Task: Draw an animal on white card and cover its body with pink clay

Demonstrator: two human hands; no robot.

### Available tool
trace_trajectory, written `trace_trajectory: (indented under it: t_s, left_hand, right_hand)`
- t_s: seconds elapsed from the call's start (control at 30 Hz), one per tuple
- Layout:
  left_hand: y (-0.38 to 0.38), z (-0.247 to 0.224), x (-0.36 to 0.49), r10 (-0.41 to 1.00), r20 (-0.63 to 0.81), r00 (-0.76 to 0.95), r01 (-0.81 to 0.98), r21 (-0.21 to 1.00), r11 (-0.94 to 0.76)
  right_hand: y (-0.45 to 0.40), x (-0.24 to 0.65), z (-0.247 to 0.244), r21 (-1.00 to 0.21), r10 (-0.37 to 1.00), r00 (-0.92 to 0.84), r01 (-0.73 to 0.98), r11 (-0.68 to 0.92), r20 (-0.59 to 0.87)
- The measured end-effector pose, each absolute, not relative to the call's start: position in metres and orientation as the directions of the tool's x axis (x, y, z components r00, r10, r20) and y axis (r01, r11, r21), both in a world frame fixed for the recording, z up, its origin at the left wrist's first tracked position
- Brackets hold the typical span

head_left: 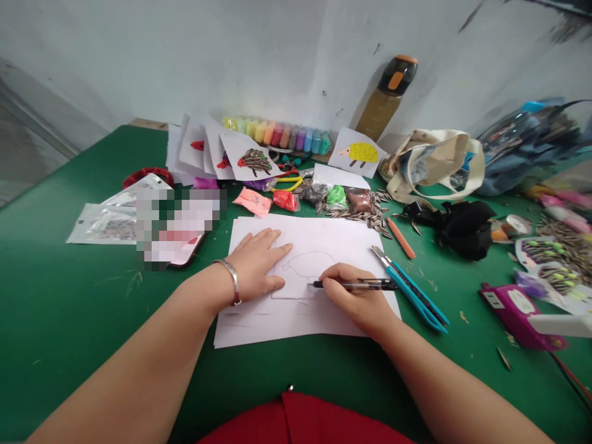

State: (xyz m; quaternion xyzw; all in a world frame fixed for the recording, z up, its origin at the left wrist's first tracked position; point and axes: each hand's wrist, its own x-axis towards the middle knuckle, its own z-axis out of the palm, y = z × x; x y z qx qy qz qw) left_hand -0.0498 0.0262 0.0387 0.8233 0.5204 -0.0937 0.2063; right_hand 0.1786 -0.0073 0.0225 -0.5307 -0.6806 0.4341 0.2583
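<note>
White paper lies in front of me with a thin outline of a rounded animal with short legs drawn on it. My left hand rests flat on the paper's left part, fingers spread, holding nothing. In my right hand is a dark pen, gripped between thumb and fingers. Its tip touches or hovers just over the paper by the animal's legs; I cannot tell which. Just right of that hand lie a blue utility knife and blue-handled scissors, close together.
Behind the paper are bagged clay pieces and sunflower seeds. A phone, partly pixelated, lies left. Finished animal pictures and a bottle stand by the wall. A purple device sits at the right, near a cloth bag.
</note>
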Motion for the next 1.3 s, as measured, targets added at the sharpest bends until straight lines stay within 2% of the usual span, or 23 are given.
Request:
trace_trajectory:
  t_s: [0.47, 0.67, 0.87, 1.03, 1.3]
  left_hand:
    - [0.026, 0.038, -0.05, 0.821, -0.364, 0.44, 0.896, 0.238, -0.375]
    - [0.026, 0.038, -0.05, 0.821, -0.359, 0.444, 0.892, 0.261, -0.368]
    - [0.026, 0.037, -0.051, 0.821, -0.365, 0.439, 0.896, 0.249, -0.368]
    - [0.026, 0.037, -0.051, 0.816, -0.374, 0.441, 0.896, 0.237, -0.376]
    - [0.027, 0.036, -0.052, 0.811, -0.384, 0.441, 0.896, 0.233, -0.378]
  right_hand:
    - [-0.006, 0.18, 0.022, -0.886, 0.938, -0.328, 0.46, 0.055, -0.112]
    - [-0.006, 0.18, 0.021, -0.891, 0.966, -0.25, 0.451, 0.062, -0.059]
    - [-0.006, 0.18, 0.022, -0.888, 0.943, -0.316, 0.456, 0.059, -0.1]
    - [-0.004, 0.183, 0.021, -0.897, 0.974, -0.223, 0.436, 0.072, -0.03]
    - [0.004, 0.2, 0.022, -0.932, 0.994, -0.092, 0.361, -0.024, -0.061]
